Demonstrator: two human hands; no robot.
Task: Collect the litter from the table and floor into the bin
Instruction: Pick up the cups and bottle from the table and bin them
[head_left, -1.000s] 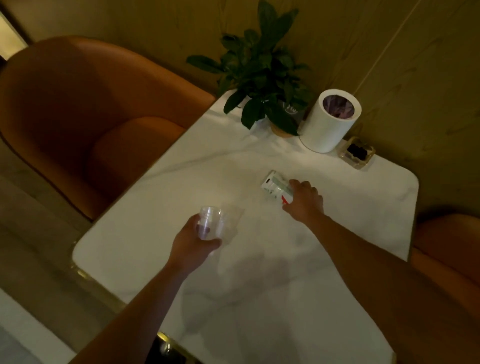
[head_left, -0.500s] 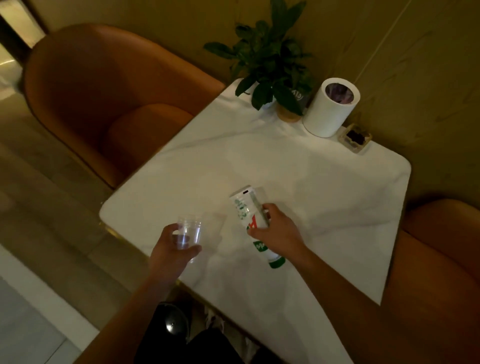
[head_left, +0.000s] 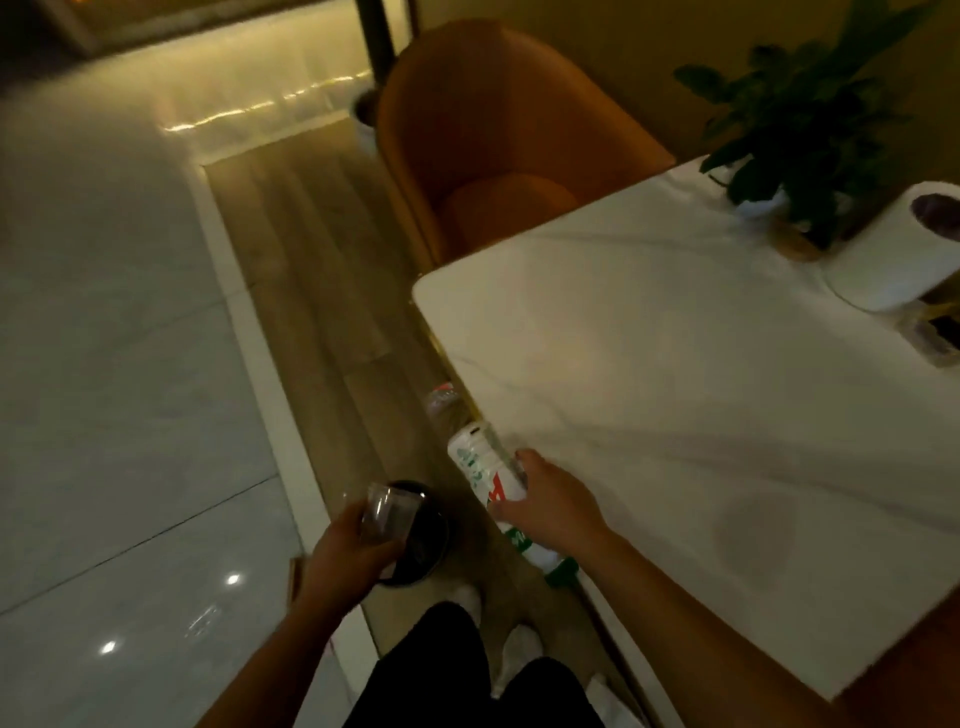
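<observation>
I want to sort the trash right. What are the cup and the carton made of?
The cup in the left hand looks like thin clear plastic: you can see the dark bin through it. The carton in the right hand seems to be printed coated paperboard, white with green and red print and folded edges, though blur leaves that uncertain.

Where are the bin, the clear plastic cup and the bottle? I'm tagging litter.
bin (head_left: 434, 540): head view, dark rim right of the cup.
clear plastic cup (head_left: 387, 512): head view, its side wall.
bottle (head_left: 480, 465): head view, white label near its upper end.
</observation>
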